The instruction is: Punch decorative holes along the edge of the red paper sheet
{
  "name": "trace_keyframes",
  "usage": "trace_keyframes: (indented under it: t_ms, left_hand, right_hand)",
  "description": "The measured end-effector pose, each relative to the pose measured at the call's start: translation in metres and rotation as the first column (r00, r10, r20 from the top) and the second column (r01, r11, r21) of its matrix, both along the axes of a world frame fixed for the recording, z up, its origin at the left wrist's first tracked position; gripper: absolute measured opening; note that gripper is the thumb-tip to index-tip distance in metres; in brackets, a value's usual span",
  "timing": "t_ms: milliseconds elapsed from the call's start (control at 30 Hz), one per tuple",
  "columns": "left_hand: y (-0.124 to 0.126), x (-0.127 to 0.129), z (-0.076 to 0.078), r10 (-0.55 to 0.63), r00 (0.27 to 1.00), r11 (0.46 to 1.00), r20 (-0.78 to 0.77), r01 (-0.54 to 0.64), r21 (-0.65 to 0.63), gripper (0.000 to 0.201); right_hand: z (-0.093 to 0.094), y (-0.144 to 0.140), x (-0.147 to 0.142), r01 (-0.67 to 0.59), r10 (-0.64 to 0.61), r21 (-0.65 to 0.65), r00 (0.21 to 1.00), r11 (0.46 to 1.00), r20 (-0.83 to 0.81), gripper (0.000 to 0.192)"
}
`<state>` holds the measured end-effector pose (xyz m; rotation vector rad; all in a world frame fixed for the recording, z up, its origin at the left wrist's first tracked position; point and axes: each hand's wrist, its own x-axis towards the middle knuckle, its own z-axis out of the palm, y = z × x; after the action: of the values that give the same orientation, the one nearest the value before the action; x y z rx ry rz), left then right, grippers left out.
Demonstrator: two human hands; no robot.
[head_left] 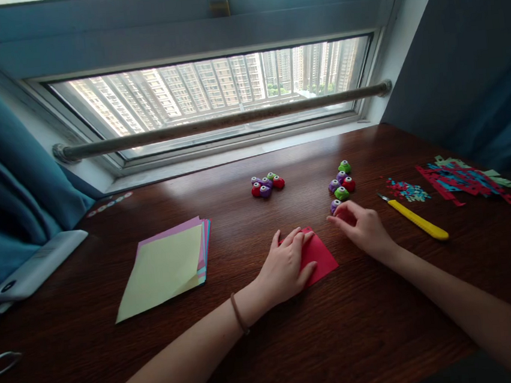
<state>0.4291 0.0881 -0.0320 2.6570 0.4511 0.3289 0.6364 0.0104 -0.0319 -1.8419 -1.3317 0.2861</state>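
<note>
My left hand (285,264) lies flat on a small red sheet of paper (323,257), fingers slightly spread, covering its left part. To the right, my right hand (365,229) has thumb and index finger drawn together at a small purple figure (336,205) with a white eye; the fingers partly hide it. It is the nearest in a short row of similar figures, including a green figure (341,193) and a red figure (349,184). Farther left, another cluster of red, purple and green figures (264,186) sits on the table.
A stack of coloured paper (163,263) lies left. A yellow craft knife (416,218), blade bare, rests right, near small paper bits (409,190) and cut paper strips (466,177). A white device (39,263) with a cable is far left. The window bar (230,120) crosses behind the table.
</note>
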Motion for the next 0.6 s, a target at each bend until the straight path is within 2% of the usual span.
trace_keyframes:
  t_ms: [67,133,233,367,500,600]
  left_hand:
    - [0.000,0.000,-0.001,0.002,1.000,1.000,0.018,-0.002,-0.006,0.056]
    - [0.000,0.000,-0.002,0.012,0.999,1.000,0.042,-0.011,-0.016,0.059]
    - [0.001,-0.001,-0.002,0.026,0.996,0.999,0.085,-0.024,-0.035,0.064]
    - [0.002,-0.002,0.000,0.019,0.990,0.999,0.141,-0.012,-0.052,0.073]
    - [0.002,-0.003,-0.001,0.004,0.976,0.999,0.216,0.008,-0.054,0.079]
    - [0.002,-0.004,-0.005,0.089,0.934,0.986,0.345,-0.033,-0.165,0.071]
  right_hand:
    - [0.002,-0.005,-0.017,-0.156,0.145,-0.120,0.985,0.980,-0.097,0.021]
    - [0.001,-0.007,-0.027,-0.230,0.212,-0.164,0.970,0.959,-0.120,0.018]
    - [-0.004,-0.006,-0.029,-0.237,0.219,-0.143,0.967,0.961,-0.133,0.019]
    - [-0.006,-0.004,-0.023,-0.192,0.171,-0.081,0.961,0.978,-0.215,0.033]
    - [-0.003,-0.004,-0.023,-0.371,0.303,-0.037,0.806,0.928,-0.508,0.018]
    - [-0.002,-0.005,-0.025,-0.383,0.285,-0.014,0.711,0.924,-0.643,0.017]
